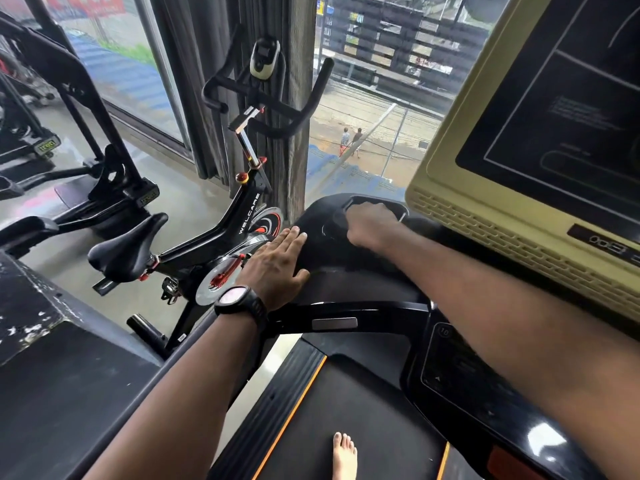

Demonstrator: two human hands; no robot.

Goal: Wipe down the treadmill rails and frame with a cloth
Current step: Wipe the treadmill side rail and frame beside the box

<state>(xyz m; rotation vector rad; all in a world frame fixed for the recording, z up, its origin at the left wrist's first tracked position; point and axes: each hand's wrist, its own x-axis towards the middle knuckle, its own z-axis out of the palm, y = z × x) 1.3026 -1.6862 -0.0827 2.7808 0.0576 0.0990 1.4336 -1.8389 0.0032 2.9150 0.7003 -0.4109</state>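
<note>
Where the cloth lies: no cloth shows anywhere; it may be balled under the right grip (372, 225), inside the cup recess (375, 204) at the far end of the console wing (325, 261), but the knuckles hide that spot.
Right grip: knuckles up, fingers curled down into the recess; whether they have hold of anything I cannot tell.
Left grip (277, 261): flat, fingers straight and together, palm pressing the near-left edge of the console wing; it holds nothing.
Console wing: glossy black plastic, curved and fixed; likely hard and slick, so it takes firm strokes, though the recess lip could snag a corner of cloth.
Handrail (381, 311): black bar just nearer than the console wing, carrying a silver sensor plate (334, 323); rigid, and narrow enough to wrap the cloth round and slide along.
Side rail (287, 393): ribbed strip with an orange line, below the console wing; the grooves probably want strokes along their length.
Cloth handling: judged soft, light and limp; best bunched in the palm with the fingers over it, no corner trailing.
Display (554, 126): pale-framed, right of the console wing; likely the most delicate part, so light pressure there.
</note>
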